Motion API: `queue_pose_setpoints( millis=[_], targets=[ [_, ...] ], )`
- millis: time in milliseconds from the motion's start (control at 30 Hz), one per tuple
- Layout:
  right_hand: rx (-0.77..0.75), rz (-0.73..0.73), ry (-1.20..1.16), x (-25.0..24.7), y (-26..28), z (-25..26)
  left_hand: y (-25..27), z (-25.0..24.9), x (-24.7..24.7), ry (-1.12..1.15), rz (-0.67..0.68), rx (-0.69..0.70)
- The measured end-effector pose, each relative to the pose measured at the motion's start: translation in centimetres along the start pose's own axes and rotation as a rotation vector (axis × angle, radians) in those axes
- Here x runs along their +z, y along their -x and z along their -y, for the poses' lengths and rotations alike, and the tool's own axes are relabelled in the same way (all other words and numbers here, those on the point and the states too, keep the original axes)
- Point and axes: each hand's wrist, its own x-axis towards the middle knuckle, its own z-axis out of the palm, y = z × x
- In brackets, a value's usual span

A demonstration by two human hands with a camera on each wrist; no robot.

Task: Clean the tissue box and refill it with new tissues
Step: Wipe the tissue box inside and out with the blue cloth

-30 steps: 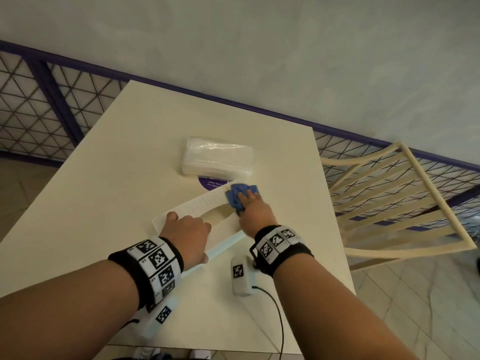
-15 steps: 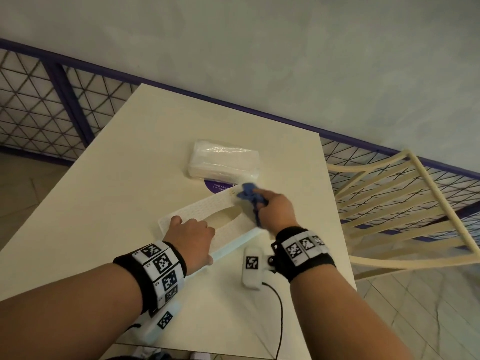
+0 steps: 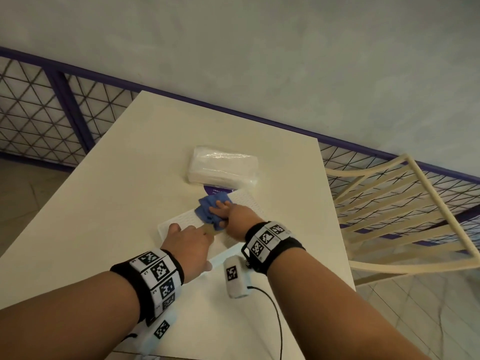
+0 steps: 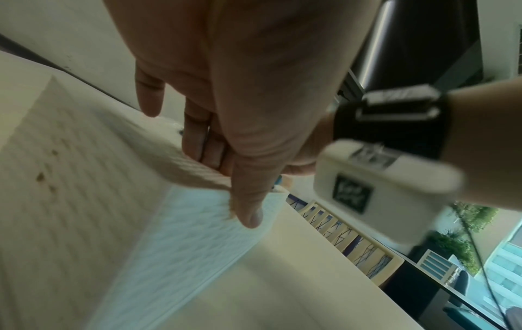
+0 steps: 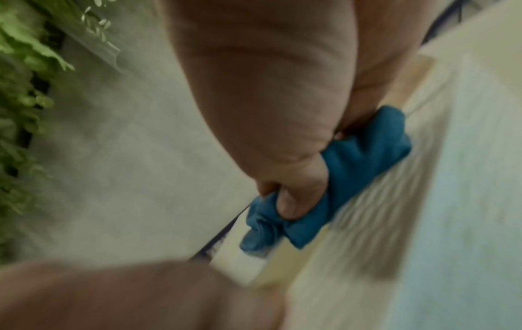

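Observation:
A white textured tissue box lies on the cream table, its oval opening mostly covered by my hands. My left hand holds the box's near left part. In the left wrist view the left hand has its fingers on top and its thumb against the bluish front side of the box. My right hand grips a bunched blue cloth and presses it on the box top beside the opening. The right wrist view shows the cloth against the box, blurred. A sealed pack of new tissues lies just beyond the box.
A purple round sticker shows between the pack and the box. A cream slatted chair stands off the table's right edge. A purple-framed mesh railing runs behind the table. Brown stains mark the box's end face.
My right hand has carried the blue cloth from the box's far right end leftward to the middle, next to the opening. My left hand has stretched its fingers toward the opening.

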Motion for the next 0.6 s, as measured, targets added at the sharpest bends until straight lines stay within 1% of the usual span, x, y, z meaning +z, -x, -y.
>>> queue_pose_setpoints(
  millis=[100,167,200,267,333,367,400,433,467,533,600],
  targets=[
    [0.163,-0.044,-0.036,-1.0,-0.3,-3.6,0.0,0.2,0.1,-0.003,0.005,0.001],
    [0.243,-0.046,-0.009,-1.5,-1.0,-3.9,0.0,0.2,0.2,0.002,0.010,-0.003],
    [0.258,-0.041,0.003,-1.7,-1.4,-3.3,0.0,0.2,0.2,0.002,0.011,-0.004],
    [0.217,-0.013,0.028,-1.6,-1.6,-1.4,0.0,0.3,0.3,0.003,0.009,-0.003],
    [0.086,-0.017,0.068,-0.7,-1.2,-0.3,0.1,0.3,0.4,0.016,0.001,0.001],
    [0.021,-0.034,0.070,-0.4,-0.5,-0.4,0.1,0.3,0.5,0.024,-0.001,0.004],
    [-0.010,-0.050,0.045,-0.4,0.1,-1.0,0.2,0.4,0.5,0.030,-0.006,0.006],
    [-0.002,-0.062,0.023,-0.6,0.6,-2.0,0.2,0.4,0.6,0.035,-0.016,0.008],
    [0.038,-0.057,0.026,-1.0,0.9,-3.1,0.2,0.5,0.6,0.039,-0.027,0.012],
    [0.184,-0.024,0.037,-2.0,0.8,-4.7,0.4,0.6,0.7,0.053,-0.044,0.018],
    [0.279,-0.040,0.037,-2.0,-0.2,-4.9,0.7,0.7,1.0,0.088,-0.062,0.012]
  ],
)
